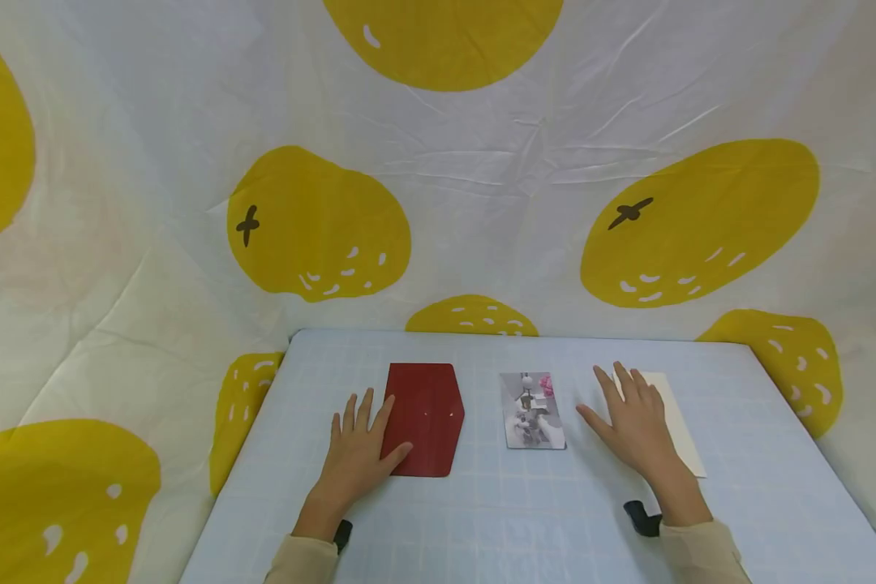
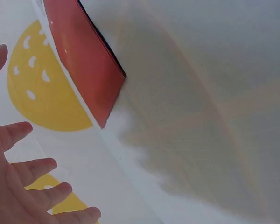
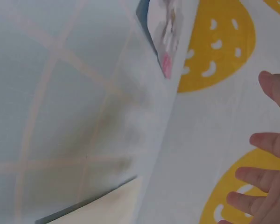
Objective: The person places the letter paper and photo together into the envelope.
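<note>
A dark red envelope (image 1: 429, 418) lies flat on the pale blue checked table (image 1: 482, 519), left of centre. My left hand (image 1: 359, 450) rests flat with straight fingers, thumb and fingertips on the envelope's left edge. A small photo card (image 1: 531, 410) lies in the middle. My right hand (image 1: 631, 422) lies flat and spread to the right of it, partly over a cream sheet of paper (image 1: 679, 426). The left wrist view shows the red envelope (image 2: 84, 60) and my spread fingers (image 2: 37, 186). In the right wrist view are the card (image 3: 163, 28), the cream paper (image 3: 107, 207) and fingers (image 3: 266, 186).
A white cloth printed with large yellow fruit (image 1: 321, 223) hangs behind and around the table. The table's far edge (image 1: 518, 334) runs just beyond the envelope and card. Black wrist straps (image 1: 642, 519) show at both cuffs.
</note>
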### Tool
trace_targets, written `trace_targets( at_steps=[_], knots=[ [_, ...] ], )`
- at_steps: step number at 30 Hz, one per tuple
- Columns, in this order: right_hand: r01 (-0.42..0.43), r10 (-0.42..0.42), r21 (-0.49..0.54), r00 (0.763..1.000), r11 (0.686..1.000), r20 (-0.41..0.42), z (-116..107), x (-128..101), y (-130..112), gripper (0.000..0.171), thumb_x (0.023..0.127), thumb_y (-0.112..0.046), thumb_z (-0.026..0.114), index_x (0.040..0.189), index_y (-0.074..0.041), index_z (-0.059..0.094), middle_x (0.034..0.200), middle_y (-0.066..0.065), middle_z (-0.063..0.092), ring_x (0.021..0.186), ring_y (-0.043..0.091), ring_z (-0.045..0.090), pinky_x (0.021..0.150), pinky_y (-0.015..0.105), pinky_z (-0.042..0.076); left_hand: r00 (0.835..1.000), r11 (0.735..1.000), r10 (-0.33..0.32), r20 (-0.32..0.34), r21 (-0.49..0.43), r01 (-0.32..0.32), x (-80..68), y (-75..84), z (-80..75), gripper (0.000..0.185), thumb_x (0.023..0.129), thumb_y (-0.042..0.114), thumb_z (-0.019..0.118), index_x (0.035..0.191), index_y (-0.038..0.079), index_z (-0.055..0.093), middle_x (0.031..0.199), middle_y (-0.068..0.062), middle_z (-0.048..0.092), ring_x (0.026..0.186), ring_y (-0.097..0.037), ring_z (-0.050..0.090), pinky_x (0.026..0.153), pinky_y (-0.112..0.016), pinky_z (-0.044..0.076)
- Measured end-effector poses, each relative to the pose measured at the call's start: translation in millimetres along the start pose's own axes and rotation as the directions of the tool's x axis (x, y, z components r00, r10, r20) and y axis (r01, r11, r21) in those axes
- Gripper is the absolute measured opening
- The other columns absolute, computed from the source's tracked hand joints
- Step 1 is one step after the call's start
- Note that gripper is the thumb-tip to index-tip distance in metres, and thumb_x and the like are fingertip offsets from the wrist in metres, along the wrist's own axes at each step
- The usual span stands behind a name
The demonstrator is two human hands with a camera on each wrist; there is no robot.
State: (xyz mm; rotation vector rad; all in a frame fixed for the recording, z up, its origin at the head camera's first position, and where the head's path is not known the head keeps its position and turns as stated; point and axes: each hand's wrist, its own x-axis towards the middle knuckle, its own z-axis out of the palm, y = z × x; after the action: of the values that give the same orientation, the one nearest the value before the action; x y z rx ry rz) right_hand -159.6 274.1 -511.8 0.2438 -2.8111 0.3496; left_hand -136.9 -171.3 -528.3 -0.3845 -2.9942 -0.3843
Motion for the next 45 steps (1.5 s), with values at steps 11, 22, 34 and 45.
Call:
trace_targets(
  at_steps=[11,22,34,45],
  knots=[
    [0.034,-0.036,0.057,0.999,0.998,0.027,8.3,28.3,-5.4,0.074,0.092,-0.038,0.07,0.148,0.001,0.041,0.148,0.033,0.035,0.136,0.055,0.028,0.107,0.071,0.021,0.999,1.0,0.006,0.044,-0.022,-0.005,-3.0,-2.6,2.2,0.085,0.092,0.059,0.061,0.158,0.015,0.032,0.161,-0.023,0.024,0.146,-0.048,0.013,0.109,-0.071,0.018],
    [0.036,-0.045,0.103,0.995,0.994,0.085,27.1,56.3,-1.4,0.072,0.096,-0.039,0.064,0.15,0.001,0.038,0.15,0.033,0.033,0.137,0.053,0.029,0.108,0.069,0.021,0.998,0.999,-0.012,0.065,-0.03,0.014,-3.5,-5.4,4.8,0.086,0.09,0.057,0.066,0.157,0.014,0.033,0.16,-0.023,0.024,0.146,-0.048,0.014,0.108,-0.072,0.019],
    [0.007,-0.034,0.129,0.977,0.992,0.212,50.4,76.3,-1.1,0.071,0.098,-0.039,0.062,0.15,0.002,0.038,0.15,0.034,0.034,0.136,0.052,0.032,0.108,0.068,0.025,0.981,0.996,-0.033,0.191,-0.079,0.049,-8.1,-5.2,13.6,0.088,0.089,0.058,0.066,0.158,0.016,0.031,0.161,-0.022,0.023,0.146,-0.048,0.015,0.108,-0.071,0.022],
    [-0.058,0.001,0.152,0.937,0.987,0.35,71.5,78.9,2.0,0.071,0.1,-0.045,0.057,0.15,0.002,0.037,0.151,0.035,0.031,0.137,0.054,0.029,0.106,0.07,0.025,0.967,0.997,-0.043,0.25,-0.052,0.058,-9.9,-3.7,21.4,0.088,0.087,0.06,0.066,0.156,0.015,0.036,0.159,-0.022,0.028,0.144,-0.046,0.024,0.107,-0.071,0.024]
  ],
)
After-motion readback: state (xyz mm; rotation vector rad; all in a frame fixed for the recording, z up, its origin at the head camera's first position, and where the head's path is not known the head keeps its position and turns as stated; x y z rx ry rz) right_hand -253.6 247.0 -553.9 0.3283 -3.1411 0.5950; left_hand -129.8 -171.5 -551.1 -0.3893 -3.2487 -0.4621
